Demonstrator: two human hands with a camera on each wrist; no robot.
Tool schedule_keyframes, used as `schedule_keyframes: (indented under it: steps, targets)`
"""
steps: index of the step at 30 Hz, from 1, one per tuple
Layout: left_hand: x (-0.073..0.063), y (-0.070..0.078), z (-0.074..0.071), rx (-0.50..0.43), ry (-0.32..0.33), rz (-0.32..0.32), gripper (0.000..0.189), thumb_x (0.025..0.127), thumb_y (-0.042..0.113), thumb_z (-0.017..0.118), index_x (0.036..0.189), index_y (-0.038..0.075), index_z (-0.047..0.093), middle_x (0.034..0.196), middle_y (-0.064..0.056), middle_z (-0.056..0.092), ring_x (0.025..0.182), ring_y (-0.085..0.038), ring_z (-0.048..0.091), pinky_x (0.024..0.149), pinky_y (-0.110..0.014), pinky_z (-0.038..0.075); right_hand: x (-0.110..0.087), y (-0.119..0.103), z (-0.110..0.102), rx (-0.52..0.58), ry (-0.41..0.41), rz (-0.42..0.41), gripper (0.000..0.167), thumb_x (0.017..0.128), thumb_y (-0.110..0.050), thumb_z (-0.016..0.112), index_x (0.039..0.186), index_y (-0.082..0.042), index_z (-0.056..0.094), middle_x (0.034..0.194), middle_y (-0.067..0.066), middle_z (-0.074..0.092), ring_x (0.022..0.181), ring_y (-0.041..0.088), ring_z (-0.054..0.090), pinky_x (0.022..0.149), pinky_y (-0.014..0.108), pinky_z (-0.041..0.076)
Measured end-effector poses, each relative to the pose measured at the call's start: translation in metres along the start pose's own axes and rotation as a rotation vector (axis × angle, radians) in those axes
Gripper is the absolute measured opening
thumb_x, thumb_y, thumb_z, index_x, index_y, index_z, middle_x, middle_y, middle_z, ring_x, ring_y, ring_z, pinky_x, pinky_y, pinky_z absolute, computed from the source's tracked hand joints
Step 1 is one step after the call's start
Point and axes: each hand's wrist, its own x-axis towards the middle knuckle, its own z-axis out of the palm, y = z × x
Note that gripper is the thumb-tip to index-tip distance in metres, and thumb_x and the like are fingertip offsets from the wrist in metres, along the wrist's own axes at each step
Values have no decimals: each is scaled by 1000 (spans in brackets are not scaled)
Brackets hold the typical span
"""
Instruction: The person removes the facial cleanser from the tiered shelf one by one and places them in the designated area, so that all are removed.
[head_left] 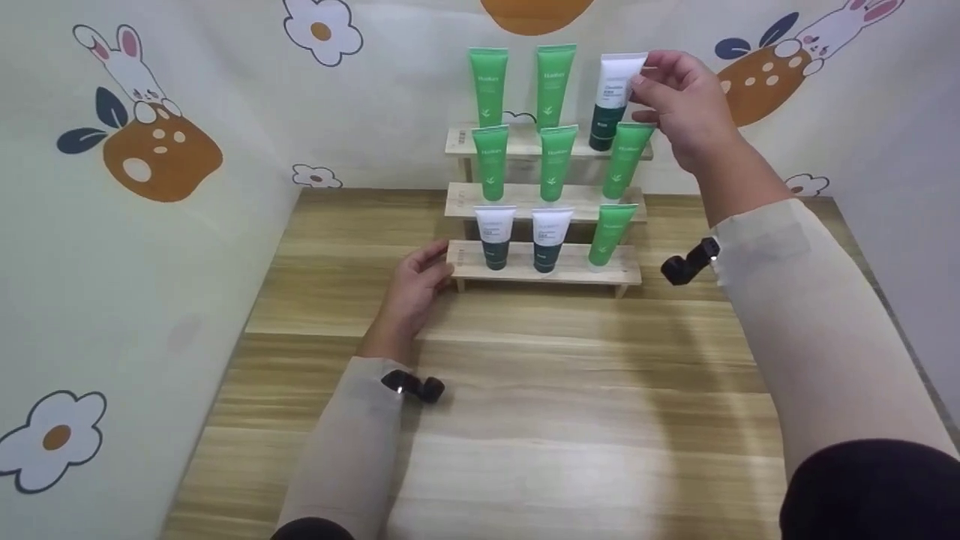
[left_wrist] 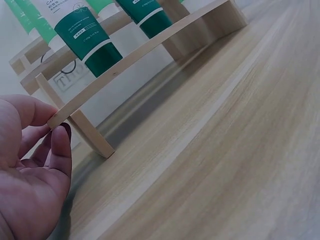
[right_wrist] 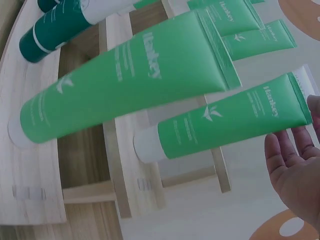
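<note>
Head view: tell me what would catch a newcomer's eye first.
Likely the three-tier wooden rack at the far side of the wood-grain tabletop, with its bright green tubes. At its top right, the right hand pinches a white-and-dark-green tube. The left hand grips the rack's lower left end.

A wood-grain table (head_left: 540, 420), striped in light and darker brown, carries a pale wooden stand (head_left: 577, 279) with three stepped shelves. On the bottom shelf (head_left: 519, 262), from left, are two white-and-dark-green tubes (head_left: 495, 236) and one green tube (head_left: 611, 234). The middle shelf (head_left: 519, 204) bears three green tubes (head_left: 556, 165). The top shelf (head_left: 514, 145) bears two green tubes; at its right end is another white-and-dark-green tube (head_left: 615, 94), whether touching the wood is unclear.
</note>
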Motion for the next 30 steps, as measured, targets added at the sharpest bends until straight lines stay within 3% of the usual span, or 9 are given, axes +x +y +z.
schedule_keyframes:
  steps: [11,21,30]
  targets:
    - [2,-5,0,-47,-11,13,53,101,-3,63,152,2,55,155,-15,59,132,-23,64,92,-23,60,1,2,3,-18,-5,12,38,103,-24,70,139,-19,59,135,2,62,128,23,64,120,38,50]
    - [1,-5,1,-42,4,24,53,100,-4,63,152,0,54,155,-16,60,119,-17,68,91,-23,61,-5,4,-26,95,45,-8,44,100,-22,75,140,-21,56,133,3,61,121,23,67,96,26,61]
    - [-2,-4,1,-50,-2,27,53,101,-4,63,153,0,54,157,-16,58,127,-22,66,95,-25,61,-15,13,-46,175,106,-49,46,102,-19,73,143,-23,54,128,4,60,113,22,66,90,26,61]
